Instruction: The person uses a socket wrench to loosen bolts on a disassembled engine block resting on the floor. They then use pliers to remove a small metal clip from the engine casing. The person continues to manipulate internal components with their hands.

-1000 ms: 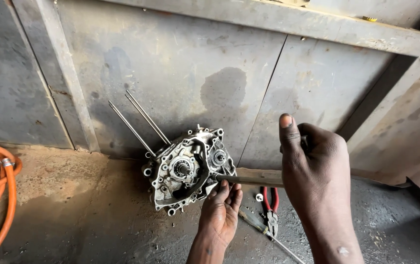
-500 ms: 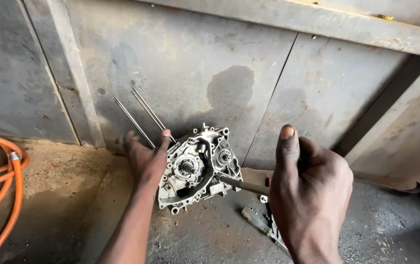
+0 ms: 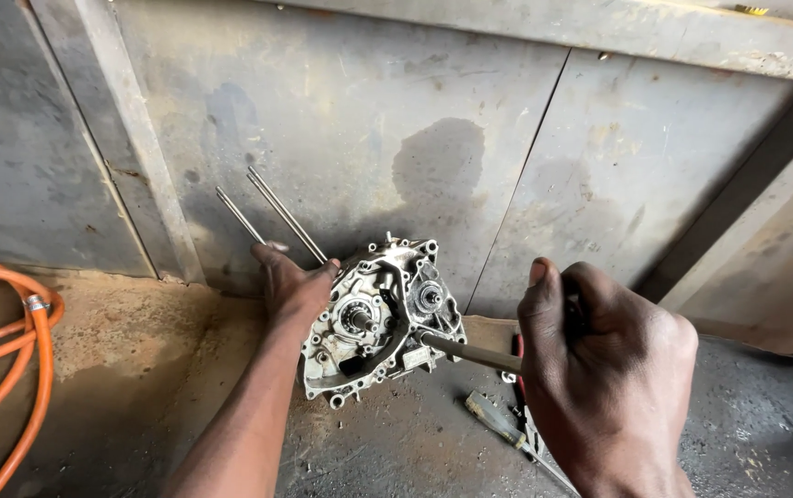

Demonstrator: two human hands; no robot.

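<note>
Grey cast metal, greasy and worn, makes up the engine crankcase half (image 3: 380, 318), which stands tilted on the concrete floor (image 3: 138, 406) just in front of a grey sheet-metal wall (image 3: 369, 120). Its open face, with a bearing and a short shaft stub, turns toward the camera. Two long thin studs (image 3: 272, 212) rise from its upper left side and slant up toward the wall.

The left hand (image 3: 293, 286) is clamped on the case's left edge, fingers wrapped behind it near the base of the studs. The right hand (image 3: 604, 364) is closed around the handle of a metal rod tool (image 3: 466, 352), whose tip rests against the lower right part of the case. This hand covers much of what lies under it.

On the floor below the right hand lies a screwdriver (image 3: 498, 426), and a sliver of red-handled pliers (image 3: 517, 355) shows at the hand's edge. Well apart, at the far left, an orange hose (image 3: 23, 369) loops across the dusty floor.
</note>
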